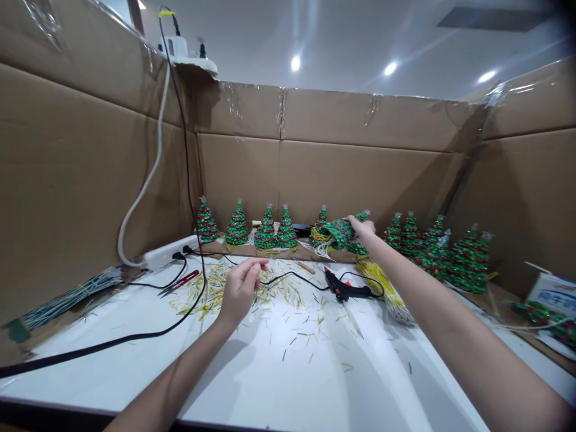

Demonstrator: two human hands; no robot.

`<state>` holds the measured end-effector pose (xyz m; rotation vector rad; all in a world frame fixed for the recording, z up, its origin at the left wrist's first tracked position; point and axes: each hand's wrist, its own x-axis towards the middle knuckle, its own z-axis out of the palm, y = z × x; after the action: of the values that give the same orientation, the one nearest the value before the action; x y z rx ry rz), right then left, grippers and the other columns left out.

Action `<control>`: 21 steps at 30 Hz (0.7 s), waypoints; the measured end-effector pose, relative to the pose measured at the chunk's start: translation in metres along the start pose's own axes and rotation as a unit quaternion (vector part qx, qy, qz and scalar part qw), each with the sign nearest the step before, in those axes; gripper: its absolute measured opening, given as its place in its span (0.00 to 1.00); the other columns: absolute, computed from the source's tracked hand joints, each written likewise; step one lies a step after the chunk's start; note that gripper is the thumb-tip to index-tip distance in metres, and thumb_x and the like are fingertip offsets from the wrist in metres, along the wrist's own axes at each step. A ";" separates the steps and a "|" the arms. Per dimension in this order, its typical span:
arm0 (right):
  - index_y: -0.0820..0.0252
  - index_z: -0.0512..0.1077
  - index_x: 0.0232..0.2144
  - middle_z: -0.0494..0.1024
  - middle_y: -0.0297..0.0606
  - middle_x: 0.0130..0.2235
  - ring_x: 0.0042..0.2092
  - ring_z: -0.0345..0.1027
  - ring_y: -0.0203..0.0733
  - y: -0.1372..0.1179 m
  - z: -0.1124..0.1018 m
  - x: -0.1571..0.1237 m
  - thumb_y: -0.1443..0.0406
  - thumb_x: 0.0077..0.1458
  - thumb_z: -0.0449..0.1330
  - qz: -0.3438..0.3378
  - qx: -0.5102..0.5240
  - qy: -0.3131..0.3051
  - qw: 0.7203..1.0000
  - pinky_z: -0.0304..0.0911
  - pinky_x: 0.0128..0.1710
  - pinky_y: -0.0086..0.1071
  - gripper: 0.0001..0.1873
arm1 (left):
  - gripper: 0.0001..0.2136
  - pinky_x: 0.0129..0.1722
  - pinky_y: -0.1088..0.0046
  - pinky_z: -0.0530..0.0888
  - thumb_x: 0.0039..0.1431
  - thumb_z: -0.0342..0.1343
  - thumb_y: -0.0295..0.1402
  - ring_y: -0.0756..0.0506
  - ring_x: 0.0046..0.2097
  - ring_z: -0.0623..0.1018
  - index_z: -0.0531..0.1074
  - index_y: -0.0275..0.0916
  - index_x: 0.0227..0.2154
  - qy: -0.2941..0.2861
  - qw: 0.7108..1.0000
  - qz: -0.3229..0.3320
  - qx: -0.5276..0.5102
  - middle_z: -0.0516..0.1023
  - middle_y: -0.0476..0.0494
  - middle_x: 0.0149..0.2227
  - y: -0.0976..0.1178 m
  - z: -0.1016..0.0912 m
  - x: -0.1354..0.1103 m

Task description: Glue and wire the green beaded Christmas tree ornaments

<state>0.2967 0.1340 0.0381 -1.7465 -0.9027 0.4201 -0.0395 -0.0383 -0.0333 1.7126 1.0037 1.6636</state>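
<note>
White table (360, 384) | left hand (240, 291) pinched above yellow clippings (204, 295) | right hand (362, 230) gripping tinsel tree (341, 231) at back

Green tree (341, 231) dotted red, black glue gun (345, 291), white table (288, 384).
</note>
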 end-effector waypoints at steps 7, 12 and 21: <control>0.64 0.69 0.46 0.73 0.41 0.43 0.40 0.70 0.40 0.033 -0.001 0.031 0.58 0.60 0.56 0.005 -0.055 0.069 0.996 0.70 0.38 0.38 0.17 | 0.14 0.22 0.77 0.63 0.61 0.48 0.38 0.53 0.23 0.65 0.73 0.35 0.40 -0.014 1.000 -0.014 0.009 0.74 0.46 0.33 0.000 0.003 -0.001; 0.62 0.69 0.46 0.72 0.43 0.47 0.46 0.68 0.43 0.054 0.005 0.035 0.58 0.59 0.57 -0.038 -0.089 0.102 0.990 0.65 0.46 0.43 0.17 | 0.14 0.22 0.77 0.63 0.60 0.48 0.38 0.53 0.23 0.65 0.73 0.34 0.40 -0.017 1.000 -0.012 0.009 0.74 0.45 0.33 -0.002 0.006 -0.001; 0.62 0.64 0.49 0.73 0.47 0.48 0.49 0.67 0.53 0.081 0.022 0.037 0.57 0.42 0.65 -0.166 -0.112 0.096 0.975 0.61 0.49 0.40 0.33 | 0.13 0.22 0.77 0.64 0.60 0.48 0.36 0.53 0.23 0.65 0.73 0.34 0.40 -0.022 1.000 -0.010 0.014 0.73 0.45 0.33 -0.003 0.006 -0.003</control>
<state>0.3355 0.1649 -0.0389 -1.7590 -1.1084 -0.0720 -0.0334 -0.0381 -0.0384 1.7439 1.0245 1.6004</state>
